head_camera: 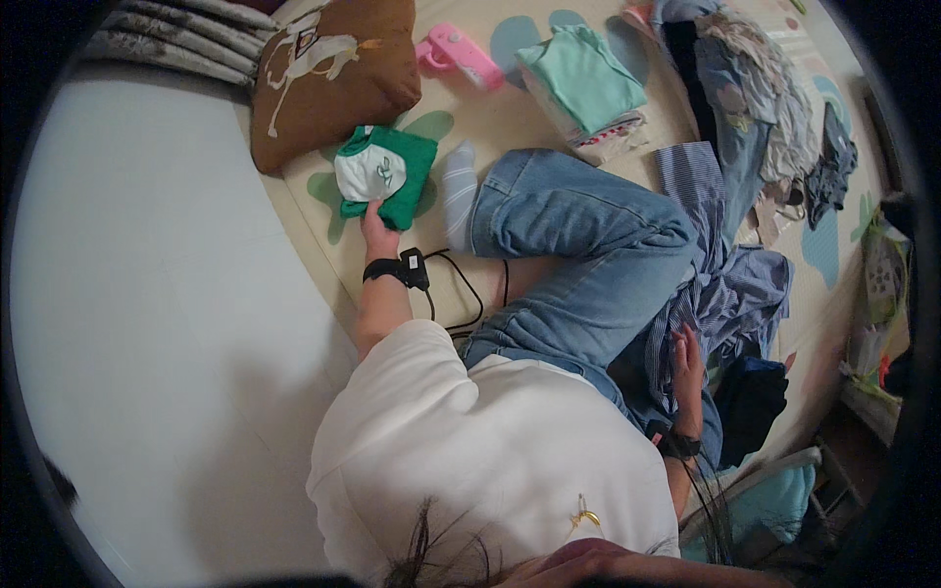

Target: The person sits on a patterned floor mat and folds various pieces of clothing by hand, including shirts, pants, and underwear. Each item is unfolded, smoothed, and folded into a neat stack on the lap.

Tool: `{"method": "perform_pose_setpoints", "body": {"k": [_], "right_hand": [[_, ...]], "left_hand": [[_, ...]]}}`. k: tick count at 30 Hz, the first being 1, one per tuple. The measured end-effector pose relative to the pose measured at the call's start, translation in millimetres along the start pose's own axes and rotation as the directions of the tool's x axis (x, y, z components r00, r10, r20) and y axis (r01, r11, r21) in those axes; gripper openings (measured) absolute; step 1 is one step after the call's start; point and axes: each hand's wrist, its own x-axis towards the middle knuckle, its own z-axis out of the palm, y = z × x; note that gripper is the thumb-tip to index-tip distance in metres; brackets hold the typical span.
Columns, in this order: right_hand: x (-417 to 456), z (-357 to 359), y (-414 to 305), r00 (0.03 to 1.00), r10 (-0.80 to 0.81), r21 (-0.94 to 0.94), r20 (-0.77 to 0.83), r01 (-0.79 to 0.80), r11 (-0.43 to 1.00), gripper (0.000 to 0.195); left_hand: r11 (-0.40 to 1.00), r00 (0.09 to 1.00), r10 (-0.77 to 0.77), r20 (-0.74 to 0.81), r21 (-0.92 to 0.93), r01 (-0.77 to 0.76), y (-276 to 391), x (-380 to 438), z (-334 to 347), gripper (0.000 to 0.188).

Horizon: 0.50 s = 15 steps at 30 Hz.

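Observation:
My left hand point(380, 226) grips the near edge of a folded green and white garment point(401, 176), thumb on top; the fingers beneath are hidden. The garment lies on the patterned cream mat, beside the brown cushion. On the other side of my bent leg, my right hand point(688, 367) is open, its fingers extended over a blue-and-white striped shirt point(735, 294). That shirt is spread loosely along my jeans, one part reaching up past my knee. Whether the right palm presses on the cloth cannot be seen.
A brown cushion point(338, 81) stands near a white wall point(162, 242). Beyond my foot lie a pink plastic object point(463, 55) and a stack topped by a mint-green garment point(584, 77). Rumpled clothes point(764, 103) are heaped at right; dark cloth point(750, 404) lies nearer. A black cable point(478, 294) trails from my left wrist.

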Motion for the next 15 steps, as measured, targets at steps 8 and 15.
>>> {"method": "perform_pose_setpoints", "body": {"k": [8, 15], "right_hand": [[-14, 1, 11, 0.989, 0.144, 0.114, -0.018, -0.141, 0.983, 0.039], [-5, 3, -17, 0.990, 0.111, -0.259, -0.090, -0.131, 0.957, 0.032]], "left_hand": [[-0.197, 0.412, 0.853, 0.320, 0.928, -0.315, 45, -28, 81, 0.065], [-0.475, 0.801, 0.363, 0.475, 0.834, -0.279, 17, 15, 60, 0.062]]}}
